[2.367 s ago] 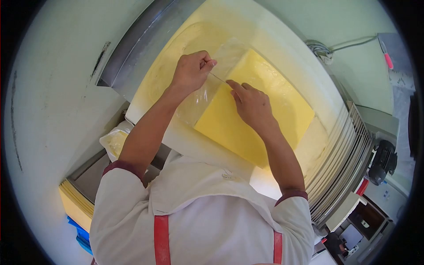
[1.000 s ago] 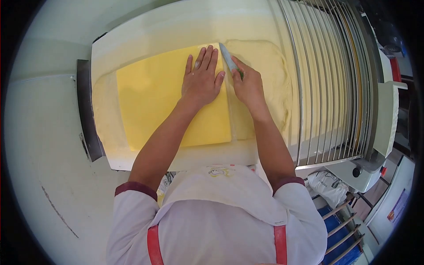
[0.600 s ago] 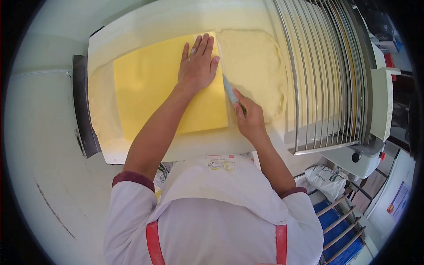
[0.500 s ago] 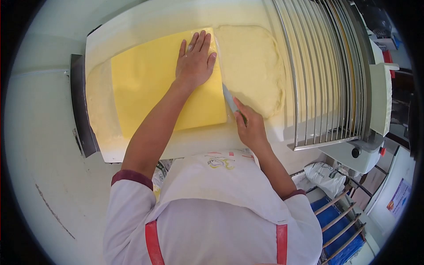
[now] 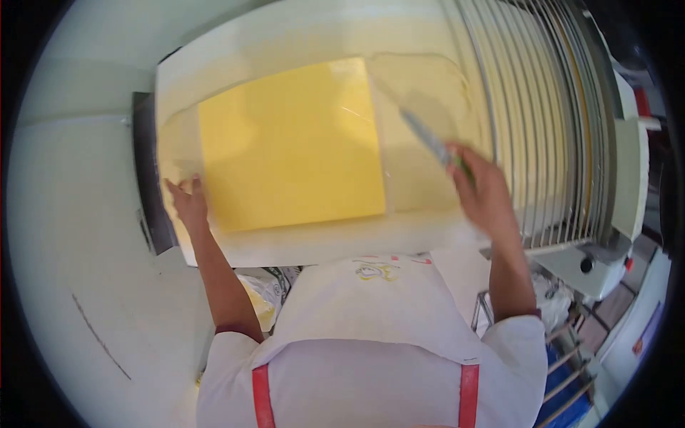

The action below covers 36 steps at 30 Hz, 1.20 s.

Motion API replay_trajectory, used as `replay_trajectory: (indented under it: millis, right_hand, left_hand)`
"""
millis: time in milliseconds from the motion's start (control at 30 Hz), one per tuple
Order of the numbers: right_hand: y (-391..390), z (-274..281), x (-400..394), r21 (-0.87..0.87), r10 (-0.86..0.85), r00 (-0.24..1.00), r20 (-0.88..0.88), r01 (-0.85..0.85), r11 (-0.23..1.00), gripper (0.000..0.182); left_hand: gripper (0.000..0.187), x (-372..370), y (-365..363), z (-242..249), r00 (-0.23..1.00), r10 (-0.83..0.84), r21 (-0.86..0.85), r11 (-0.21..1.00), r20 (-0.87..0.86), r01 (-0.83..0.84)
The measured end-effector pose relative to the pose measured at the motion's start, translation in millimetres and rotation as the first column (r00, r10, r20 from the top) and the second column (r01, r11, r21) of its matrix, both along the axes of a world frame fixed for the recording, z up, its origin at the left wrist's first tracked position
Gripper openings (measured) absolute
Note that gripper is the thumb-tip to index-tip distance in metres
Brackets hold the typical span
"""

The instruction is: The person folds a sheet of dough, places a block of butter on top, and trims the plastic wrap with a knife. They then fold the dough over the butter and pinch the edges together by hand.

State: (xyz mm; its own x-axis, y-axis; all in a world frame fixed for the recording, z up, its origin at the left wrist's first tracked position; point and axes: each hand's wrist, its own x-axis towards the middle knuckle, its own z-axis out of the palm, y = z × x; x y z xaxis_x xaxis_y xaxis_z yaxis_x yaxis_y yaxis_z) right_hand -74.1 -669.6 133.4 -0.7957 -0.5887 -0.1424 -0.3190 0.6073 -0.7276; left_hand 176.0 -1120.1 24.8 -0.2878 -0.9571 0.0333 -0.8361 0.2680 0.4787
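A flat, butter-yellow slab (image 5: 292, 150) lies in the middle of the white counter (image 5: 314, 246), its corners sharp and its face smooth apart from a thin pale streak near the upper right. Paler dough (image 5: 428, 85) shows beyond it on both sides: a narrow strip at the left and a broader, round-cornered sheet at the right. Whether these join underneath the slab cannot be seen. The left hand (image 5: 189, 203) is at the near end of the left strip, its thumb and forefinger spread apart over the dough's edge; whether they touch it cannot be told. The right hand (image 5: 485, 185) has its fingers wrapped round the green handle of a knife (image 5: 427, 137), to the right of the slab and apart from it. The blade points up and to the left, over the right-hand sheet, and both hand and knife are blurred. Farther right, a guard of metal bars (image 5: 514, 143) stretches across that end of the counter, while a dark metal strip (image 5: 146, 164) borders the opposite end. Closest to the camera are the white apron (image 5: 371, 292) and its two red straps (image 5: 468, 392). White housing (image 5: 599, 271) with a black knob sits below the guard, and something blue (image 5: 564, 392) shows behind rods at the lower right.
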Motion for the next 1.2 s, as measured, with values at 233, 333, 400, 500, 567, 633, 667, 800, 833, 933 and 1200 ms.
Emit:
replay_trajectory:
  millis: [233,333,400,500,567,633,667,800,833,933,1200]
  right_hand:
    - [-176.8,-96.9,-174.9,0.050,0.145,0.888,-0.436,-0.137,0.989,0.034]
    - [-198.3,-113.4,-196.2,0.138,0.260,0.850,-0.458,-0.221,0.966,0.036]
    - [-199.7,-117.4,-197.5,0.202,0.334,0.805,-0.491,-0.268,0.942,0.039]
    - [-196.4,-104.4,-161.5,0.060,0.227,0.754,-0.616,-0.242,0.968,0.046]
    - [-183.1,-97.1,-114.9,0.054,0.355,0.802,-0.481,-0.377,0.925,0.056]
    - [-162.2,-79.9,-54.2,0.102,0.471,0.788,-0.396,-0.472,0.876,0.071]
    - [-155.1,-71.1,-26.0,0.187,0.508,0.792,-0.337,-0.473,0.861,0.080]
    - [-142.3,-70.9,20.3,0.288,0.512,0.820,-0.255,-0.441,0.850,0.101]
    - [-140.8,-71.8,22.2,0.286,0.500,0.829,-0.250,-0.430,0.856,0.102]
    - [-140.8,-70.7,24.6,0.291,0.460,0.854,-0.242,-0.389,0.874,0.103]
    - [-131.6,-61.4,71.5,0.227,0.517,0.711,-0.477,-0.469,0.854,0.041]
  left_hand:
    - [0.047,34.7,-16.3,-6.0,0.993,-0.100,-0.219,0.972,-0.068,0.083]
    - [0.058,42.1,-22.0,-30.4,0.941,-0.295,-0.196,0.925,0.168,0.325]
    - [0.044,36.8,-3.5,-25.0,0.958,-0.224,-0.272,0.924,0.180,0.268]
    - [0.023,22.7,11.0,2.7,0.968,-0.169,-0.307,0.926,0.183,0.220]
    - [0.016,32.0,-8.6,-11.4,0.908,-0.063,0.128,0.984,-0.413,0.126]
    - [0.016,23.3,-16.9,-8.5,0.757,0.102,0.381,0.902,-0.646,0.203]
    - [0.019,15.5,-12.2,9.5,0.750,0.123,0.420,0.881,-0.650,0.219]
    - [0.034,-0.4,3.4,50.1,0.783,0.075,0.484,0.821,-0.617,0.303]
    - [0.034,-0.6,9.3,57.2,0.738,0.058,0.434,0.839,-0.672,0.329]
    - [0.036,23.5,39.8,77.7,0.611,-0.022,0.283,0.873,-0.791,0.398]
    - [0.044,148.3,96.5,69.5,0.412,-0.106,0.201,0.746,-0.905,0.635]
